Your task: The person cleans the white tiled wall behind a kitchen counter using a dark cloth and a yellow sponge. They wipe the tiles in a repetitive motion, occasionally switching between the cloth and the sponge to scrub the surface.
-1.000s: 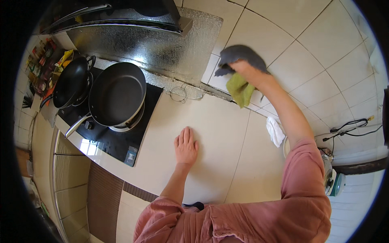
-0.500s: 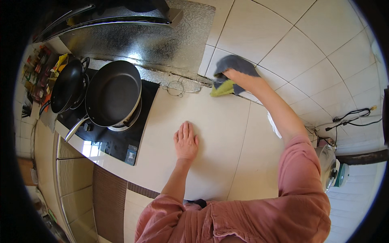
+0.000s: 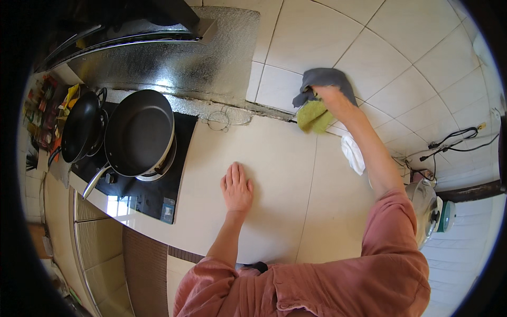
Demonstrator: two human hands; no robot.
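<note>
Against the tiled wall (image 3: 311,26), just above the back of the countertop, my right hand (image 3: 335,99) grips a cloth (image 3: 337,75). It is dark grey with a yellow-green side that hangs below the hand. Its grey part spreads over the tiles, and my fingertips are partly hidden in its folds. My left hand (image 3: 237,190) lies palm down on the pale countertop (image 3: 277,174), fingers stretched out, holding nothing. A white cloth or paper (image 3: 353,153) rests beside my right forearm, near the wall.
To the left, a black frying pan (image 3: 140,132) and a dark wok (image 3: 82,127) sit on a black glass cooktop (image 3: 142,198). A thin wire ring (image 3: 217,119) lies behind my left hand. Black cables (image 3: 454,138) and a glass-lidded pot (image 3: 422,211) are at the right.
My right hand has carried the cloth rightward along the wall, and more of its green side shows. The white item is more exposed. My left hand stays flat on the countertop.
</note>
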